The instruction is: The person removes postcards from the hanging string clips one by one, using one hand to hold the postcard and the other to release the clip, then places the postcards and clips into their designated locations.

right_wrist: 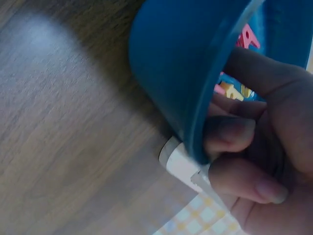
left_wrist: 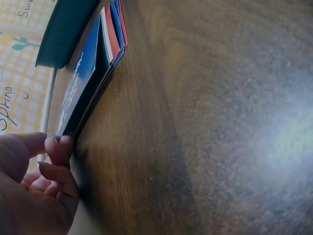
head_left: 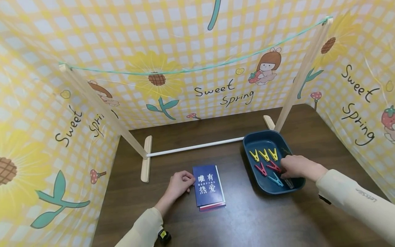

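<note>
In the head view my left hand point(head_left: 180, 181) pinches the left edge of a blue card point(head_left: 208, 185) with white Chinese characters. Red and white cards show beneath it, and the left wrist view shows the layers fanned slightly apart. My right hand point(head_left: 293, 167) reaches over the right rim into a dark blue plastic basin point(head_left: 250, 161), its fingertips beside a red clothespin point(head_left: 274, 166). Also in the basin lie yellow clothespins point(head_left: 263, 155), another red clothespin point(head_left: 260, 169), a light blue clothespin point(head_left: 275, 179) and a greyish one point(head_left: 289, 183). The rim hides some right fingertips; any grip is unclear.
Two wooden posts point(head_left: 105, 111) stand on feet at the back, joined low by a white rod point(head_left: 194, 147). A green string point(head_left: 172, 72) sags between their tops. Behind hangs a yellow checked cloth point(head_left: 123, 27). All stands on a dark wooden table point(head_left: 240, 219).
</note>
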Demonstrator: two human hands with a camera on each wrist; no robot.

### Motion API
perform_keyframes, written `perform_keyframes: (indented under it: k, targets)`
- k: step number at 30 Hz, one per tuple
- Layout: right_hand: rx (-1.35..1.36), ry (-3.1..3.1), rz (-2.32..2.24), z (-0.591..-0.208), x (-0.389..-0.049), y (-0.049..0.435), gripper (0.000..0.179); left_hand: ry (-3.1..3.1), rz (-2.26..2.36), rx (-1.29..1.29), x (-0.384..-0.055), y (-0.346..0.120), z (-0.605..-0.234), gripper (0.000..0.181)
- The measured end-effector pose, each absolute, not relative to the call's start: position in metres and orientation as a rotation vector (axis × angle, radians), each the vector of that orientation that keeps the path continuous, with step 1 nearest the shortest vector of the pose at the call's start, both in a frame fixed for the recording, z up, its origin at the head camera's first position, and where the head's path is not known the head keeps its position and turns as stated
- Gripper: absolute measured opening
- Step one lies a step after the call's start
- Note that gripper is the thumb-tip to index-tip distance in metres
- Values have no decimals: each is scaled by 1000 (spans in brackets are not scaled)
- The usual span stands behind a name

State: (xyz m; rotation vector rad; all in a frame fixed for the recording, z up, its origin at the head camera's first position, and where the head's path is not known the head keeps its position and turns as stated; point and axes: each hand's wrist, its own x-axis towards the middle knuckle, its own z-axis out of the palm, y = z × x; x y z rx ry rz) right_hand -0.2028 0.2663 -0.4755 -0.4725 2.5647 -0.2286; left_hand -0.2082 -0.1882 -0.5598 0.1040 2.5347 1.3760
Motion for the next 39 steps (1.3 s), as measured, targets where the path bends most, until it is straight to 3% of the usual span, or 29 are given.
perform_keyframes:
  k: [39]
  targets:
    - [-184, 2585, -332, -483, -202, 256, 34, 2540, 1358, 70, -205, -183, -559, 9]
